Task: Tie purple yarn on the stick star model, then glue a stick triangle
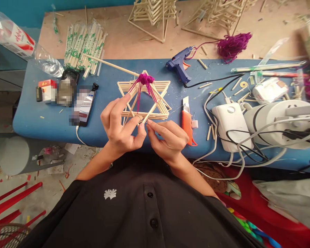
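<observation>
A star-shaped frame of stacked wooden chopsticks (161, 115) sits in front of me on the blue table mat. Purple yarn (146, 79) is bunched at its far point, with strands running down toward the near side. My left hand (122, 125) is closed on the frame's near left side, thumb and index finger at the near point. Close beside that point, my right hand (166, 137) is pinched together, the other fingers curled. Whatever lies between its fingertips is too small to make out. A long chopstick (111, 64) reaches from the yarn toward the upper left.
A blue glue gun (179, 65) and an orange utility knife (187, 122) lie to the right. Farther right are a white power adapter (231, 125) and tangled cables. Wrapped chopsticks (84, 46), a phone (85, 106) and a plastic bottle (18, 41) are left. Stick structures (155, 13) stand behind.
</observation>
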`<state>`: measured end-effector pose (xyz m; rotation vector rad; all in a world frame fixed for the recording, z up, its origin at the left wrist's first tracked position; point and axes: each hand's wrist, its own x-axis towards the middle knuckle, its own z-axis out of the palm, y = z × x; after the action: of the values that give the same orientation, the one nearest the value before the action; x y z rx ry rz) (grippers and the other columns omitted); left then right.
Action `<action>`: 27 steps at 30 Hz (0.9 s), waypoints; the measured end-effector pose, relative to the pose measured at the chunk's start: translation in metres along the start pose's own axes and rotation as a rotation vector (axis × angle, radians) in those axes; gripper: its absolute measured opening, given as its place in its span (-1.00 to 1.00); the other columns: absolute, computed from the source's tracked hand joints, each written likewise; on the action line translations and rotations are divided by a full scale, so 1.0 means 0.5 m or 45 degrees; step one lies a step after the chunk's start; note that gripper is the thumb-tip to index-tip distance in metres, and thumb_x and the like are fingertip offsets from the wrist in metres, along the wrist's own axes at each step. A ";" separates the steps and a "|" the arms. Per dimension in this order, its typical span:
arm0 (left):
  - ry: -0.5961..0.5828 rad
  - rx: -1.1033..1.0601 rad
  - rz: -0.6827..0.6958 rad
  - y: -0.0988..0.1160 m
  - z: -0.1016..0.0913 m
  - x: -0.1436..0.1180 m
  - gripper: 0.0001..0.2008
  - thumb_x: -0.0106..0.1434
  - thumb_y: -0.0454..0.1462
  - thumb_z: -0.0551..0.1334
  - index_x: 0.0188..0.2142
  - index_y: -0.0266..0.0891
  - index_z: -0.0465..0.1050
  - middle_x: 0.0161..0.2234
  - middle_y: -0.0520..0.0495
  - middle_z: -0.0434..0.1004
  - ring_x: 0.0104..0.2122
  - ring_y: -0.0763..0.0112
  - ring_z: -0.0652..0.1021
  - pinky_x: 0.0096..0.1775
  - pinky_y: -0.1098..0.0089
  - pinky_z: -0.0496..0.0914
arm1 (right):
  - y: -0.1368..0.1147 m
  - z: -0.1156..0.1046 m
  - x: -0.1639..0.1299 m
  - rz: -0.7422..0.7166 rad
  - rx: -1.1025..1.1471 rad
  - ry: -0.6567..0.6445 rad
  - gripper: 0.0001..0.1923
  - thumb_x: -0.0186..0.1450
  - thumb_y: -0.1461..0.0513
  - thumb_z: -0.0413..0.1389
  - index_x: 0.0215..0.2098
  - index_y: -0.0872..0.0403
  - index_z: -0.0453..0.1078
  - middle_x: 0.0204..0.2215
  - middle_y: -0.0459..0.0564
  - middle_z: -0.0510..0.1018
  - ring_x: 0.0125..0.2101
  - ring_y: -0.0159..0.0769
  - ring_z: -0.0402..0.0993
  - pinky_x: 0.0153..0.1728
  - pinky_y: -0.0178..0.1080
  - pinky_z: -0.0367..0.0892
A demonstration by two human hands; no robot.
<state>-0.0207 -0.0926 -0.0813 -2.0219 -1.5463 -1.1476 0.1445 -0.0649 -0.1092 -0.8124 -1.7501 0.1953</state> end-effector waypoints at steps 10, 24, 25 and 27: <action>-0.104 -0.058 -0.118 0.019 -0.001 0.020 -0.81 0.37 -0.19 0.25 -0.24 -0.12 0.67 0.48 -0.11 0.32 0.38 -0.24 0.36 0.33 -0.36 0.34 | 0.009 0.003 0.001 -0.039 -0.009 -0.019 -0.77 0.32 0.43 0.31 -0.09 0.07 0.62 -0.40 -0.10 0.72 -0.45 -0.45 0.59 -0.37 -0.32 0.41; -0.201 -0.320 -0.271 0.005 -0.001 0.043 -0.90 0.34 -0.29 0.40 -0.35 -0.14 0.65 0.42 -0.13 0.43 0.36 -0.13 0.44 0.35 -0.33 0.40 | 0.006 0.005 0.004 -0.149 -0.137 -0.040 -0.75 0.32 0.41 0.33 -0.05 0.08 0.61 -0.46 -0.15 0.67 -0.51 -0.48 0.46 -0.43 -0.24 0.23; -0.187 -0.314 -0.269 0.005 -0.001 0.044 -0.90 0.34 -0.28 0.40 -0.35 -0.14 0.65 0.40 -0.12 0.44 0.36 -0.13 0.45 0.35 -0.32 0.41 | 0.005 0.005 0.004 -0.145 -0.142 -0.031 -0.75 0.33 0.40 0.33 -0.04 0.07 0.61 -0.46 -0.15 0.67 -0.51 -0.48 0.47 -0.42 -0.25 0.24; -0.164 -0.255 -0.283 0.008 -0.004 0.048 -0.87 0.38 -0.26 0.38 -0.34 -0.12 0.64 0.38 -0.09 0.46 0.37 -0.09 0.44 0.36 -0.31 0.41 | 0.004 0.005 0.007 -0.132 -0.169 -0.018 -0.76 0.32 0.38 0.34 -0.05 0.06 0.59 -0.47 -0.15 0.67 -0.50 -0.46 0.49 -0.39 -0.24 0.27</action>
<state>-0.0157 -0.0800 -0.0610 -2.1293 -1.8230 -1.3249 0.1429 -0.0606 -0.1082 -0.8142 -1.8284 0.0155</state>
